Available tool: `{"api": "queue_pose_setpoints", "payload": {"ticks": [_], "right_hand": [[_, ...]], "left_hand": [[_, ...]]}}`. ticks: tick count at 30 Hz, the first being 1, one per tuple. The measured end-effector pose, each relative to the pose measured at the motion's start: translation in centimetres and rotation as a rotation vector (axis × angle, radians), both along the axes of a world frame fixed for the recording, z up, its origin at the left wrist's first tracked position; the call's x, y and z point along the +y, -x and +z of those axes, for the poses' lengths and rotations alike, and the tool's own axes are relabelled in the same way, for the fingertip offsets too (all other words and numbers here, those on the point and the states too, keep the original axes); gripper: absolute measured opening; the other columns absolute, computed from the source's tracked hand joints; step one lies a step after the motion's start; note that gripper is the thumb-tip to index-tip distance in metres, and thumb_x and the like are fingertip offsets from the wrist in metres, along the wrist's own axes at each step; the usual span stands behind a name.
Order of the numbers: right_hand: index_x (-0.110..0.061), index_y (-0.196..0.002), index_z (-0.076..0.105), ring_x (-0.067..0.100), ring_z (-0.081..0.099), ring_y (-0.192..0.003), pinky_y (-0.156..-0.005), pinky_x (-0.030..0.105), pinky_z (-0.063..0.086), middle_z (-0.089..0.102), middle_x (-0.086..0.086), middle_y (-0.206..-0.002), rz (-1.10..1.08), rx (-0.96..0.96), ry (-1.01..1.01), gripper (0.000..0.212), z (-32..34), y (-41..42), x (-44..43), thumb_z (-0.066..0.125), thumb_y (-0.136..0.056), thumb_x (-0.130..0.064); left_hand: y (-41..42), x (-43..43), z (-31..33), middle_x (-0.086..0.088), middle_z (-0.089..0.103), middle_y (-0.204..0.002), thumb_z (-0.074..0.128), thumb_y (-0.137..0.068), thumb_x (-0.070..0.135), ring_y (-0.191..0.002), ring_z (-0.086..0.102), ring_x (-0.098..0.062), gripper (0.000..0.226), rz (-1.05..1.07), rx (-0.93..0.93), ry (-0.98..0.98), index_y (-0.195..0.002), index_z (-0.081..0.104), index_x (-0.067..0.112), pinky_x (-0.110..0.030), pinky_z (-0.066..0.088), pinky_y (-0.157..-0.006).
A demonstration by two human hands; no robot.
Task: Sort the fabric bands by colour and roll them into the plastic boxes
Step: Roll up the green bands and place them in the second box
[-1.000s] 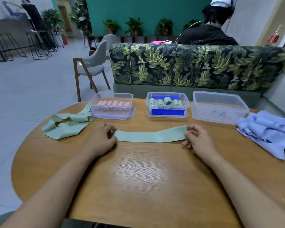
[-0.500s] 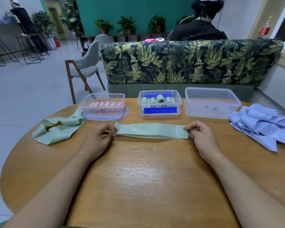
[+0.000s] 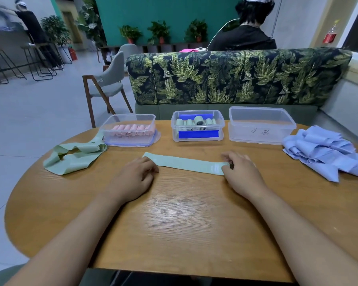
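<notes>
- ok so the green band (image 3: 186, 163) lies flat on the worktop (image 3: 184, 213) right in front of me. Its long axis runs left to right, with the left end angled a bit further from me than the right end.
- my right grip (image 3: 241, 172) is on the right end, thumb on top and fingers curled round the tip, so it's holding the band there. That end is blurry, so I can't say whether a first turn is tucked in yet.
- my left grip (image 3: 134, 176) sits at the near edge close to the left end, fingers curled, tips touching the fabric. Pinching or just pressing down? Can't tell. The band's very tip pokes out past it.
- what matters imo: the whole free length runs leftward from my right grip, so the roll has to travel right to left along that axis with the left grip as the anchor. Since the band sits skewed, I'd guess the roll could wander off-line.
- it's headed for the middle box (image 3: 197, 139) with the green rolls (image 3: 198, 121), straight beyond the band and roughly as near one grip as the other.
- loose green bands (image 3: 74, 156) wait off to my left, blue ones (image 3: 322, 151) to my right.
</notes>
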State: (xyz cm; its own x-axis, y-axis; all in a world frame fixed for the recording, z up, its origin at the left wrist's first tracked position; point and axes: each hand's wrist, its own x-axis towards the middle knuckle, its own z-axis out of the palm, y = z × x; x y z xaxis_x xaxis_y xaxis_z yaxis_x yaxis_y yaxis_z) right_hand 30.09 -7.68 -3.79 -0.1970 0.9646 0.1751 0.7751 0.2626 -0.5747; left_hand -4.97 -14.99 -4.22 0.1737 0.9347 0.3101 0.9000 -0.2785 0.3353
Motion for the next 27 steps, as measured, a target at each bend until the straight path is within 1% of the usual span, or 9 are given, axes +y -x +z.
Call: {"api": "queue_pose_setpoints", "payload": {"ticks": [1,3,6,8,11,16,23,25,27], "right_hand": [[-0.037,-0.12,0.067,0.015,0.055,-0.114,-0.102,0.041,0.046,0.066,-0.025,-0.103,0.011,0.043,-0.008,0.03,0.1,-0.3,-0.7,0.054,-0.095,-0.028],[-0.037,-0.101,0.072,0.013,0.063,-0.092,-0.084,0.037,0.052,0.07,-0.02,-0.083,0.082,0.125,0.027,0.014,0.2,-0.9,-2.4,0.061,-0.098,-0.029],[-0.031,-0.094,0.077,0.014,0.069,-0.076,-0.078,0.033,0.053,0.076,-0.01,-0.076,0.293,0.209,0.16,0.015,0.9,-1.4,-6.0,0.068,-0.099,-0.02],[-0.028,-0.094,0.079,0.018,0.071,-0.078,-0.079,0.03,0.053,0.077,-0.007,-0.076,0.371,0.227,0.208,0.018,1.4,-1.5,-7.7,0.07,-0.098,-0.014],[-0.028,-0.095,0.08,0.016,0.073,-0.082,-0.086,0.034,0.055,0.079,-0.007,-0.077,0.388,0.244,0.216,0.019,1.7,-1.4,-8.3,0.07,-0.096,-0.012],[-0.026,-0.097,0.08,0.013,0.075,-0.088,-0.091,0.039,0.057,0.08,-0.009,-0.083,0.457,0.262,0.225,0.017,1.8,-1.3,-9.5,0.074,-0.094,-0.011],[-0.027,-0.095,0.081,0.02,0.075,-0.089,-0.092,0.04,0.056,0.081,-0.011,-0.086,0.507,0.266,0.211,0.009,1.2,-1.6,-10.7,0.076,-0.091,-0.02],[-0.024,-0.097,0.081,0.012,0.075,-0.092,-0.093,0.034,0.055,0.081,-0.009,-0.086,0.503,0.29,0.231,0.013,1.2,-1.8,-10.9,0.073,-0.094,-0.013],[-0.026,-0.098,0.081,0.011,0.075,-0.092,-0.092,0.033,0.055,0.081,-0.008,-0.087,0.482,0.315,0.218,0.017,1.1,-2.0,-11.0,0.073,-0.096,-0.011]], "left_hand": [[-0.1,0.2,-0.1,0.018,0.064,-0.108,0.055,-0.098,0.021,-0.1,0.055,-0.01,0.02,0.018,0.002,-0.005,-0.105,0.069,0.033,-0.039,0.049,-0.092],[-0.4,0.7,-0.2,0.018,0.063,-0.114,0.056,-0.103,0.026,-0.105,0.055,-0.011,0.016,0.058,0.012,-0.001,-0.108,0.068,0.035,-0.041,0.047,-0.095],[-1.1,1.5,-0.3,0.018,0.062,-0.12,0.048,-0.102,0.041,-0.114,0.055,-0.014,0.023,0.079,0.058,0.044,-0.118,0.065,0.037,-0.043,0.046,-0.098],[-1.9,1.9,-0.3,0.02,0.061,-0.131,0.041,-0.1,0.047,-0.122,0.053,-0.013,0.036,0.059,0.099,0.082,-0.129,0.061,0.04,-0.042,0.043,-0.102],[-3.0,2.4,-0.4,0.022,0.055,-0.148,0.041,-0.105,0.044,-0.134,0.048,-0.011,0.041,-0.001,0.13,0.113,-0.143,0.056,0.041,-0.041,0.039,-0.109],[-3.7,2.3,-0.6,0.023,0.042,-0.161,0.034,-0.109,0.049,-0.147,0.035,-0.011,0.048,-0.022,0.196,0.175,-0.156,0.043,0.047,-0.044,0.033,-0.117],[-5.2,0.0,-0.9,0.017,0.032,-0.168,0.034,-0.111,0.051,-0.156,0.024,-0.014,0.048,-0.036,0.176,0.196,-0.159,0.037,0.051,-0.039,0.019,-0.125],[-5.5,-1.1,-1.0,0.017,0.037,-0.165,0.037,-0.111,0.048,-0.152,0.03,-0.012,0.046,-0.026,0.137,0.171,-0.156,0.044,0.046,-0.036,0.023,-0.123],[-5.9,-2.7,-1.0,0.016,0.048,-0.155,0.042,-0.109,0.046,-0.144,0.041,-0.011,0.04,-0.018,0.088,0.128,-0.148,0.053,0.039,-0.035,0.032,-0.119]]}}
